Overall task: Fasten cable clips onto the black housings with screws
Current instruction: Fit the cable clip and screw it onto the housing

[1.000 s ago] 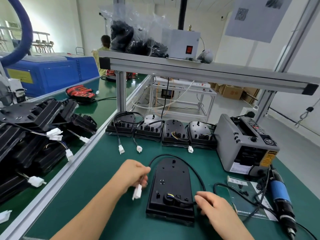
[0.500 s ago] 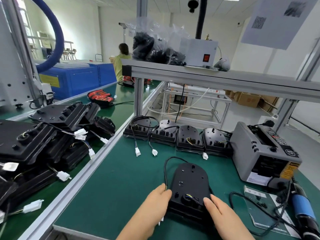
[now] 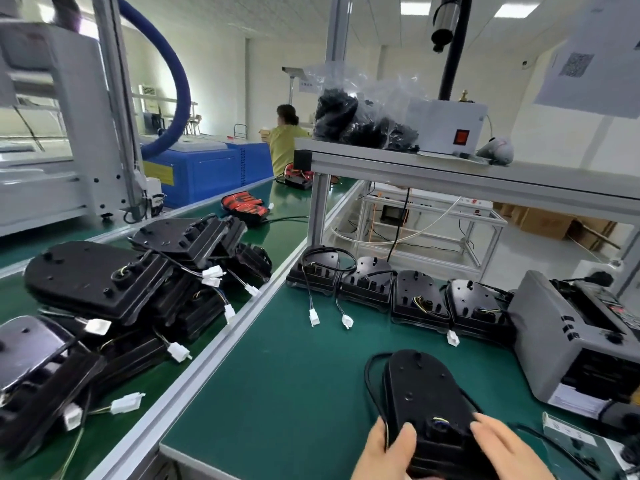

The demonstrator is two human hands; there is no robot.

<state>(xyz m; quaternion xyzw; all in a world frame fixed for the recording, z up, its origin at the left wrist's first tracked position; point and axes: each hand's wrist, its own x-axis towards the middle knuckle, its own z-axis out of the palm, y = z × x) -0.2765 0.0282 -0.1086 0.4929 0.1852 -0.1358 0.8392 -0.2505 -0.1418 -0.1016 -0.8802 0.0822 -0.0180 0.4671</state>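
Note:
A black housing (image 3: 420, 393) lies flat on the green mat near the front edge, with a black cable looping round its far left side. My left hand (image 3: 384, 455) grips its near left corner, thumb on top. My right hand (image 3: 509, 452) holds its near right corner, fingers over the top. Small coloured wires show at the housing's near end between my hands. Along the back of the mat a row of several black housings (image 3: 419, 299) trails white connectors.
A grey machine (image 3: 568, 337) stands at the right. Left of the aluminium rail (image 3: 221, 344), a heap of black housings (image 3: 114, 292) lies on the conveyor. A shelf (image 3: 467, 174) overhead carries a bag of black parts and a white box. A person works far behind.
The view has swung up and left, so the housing now sits at the bottom edge. My left hand let the white connector go and both hands took hold of the housing's near corners.

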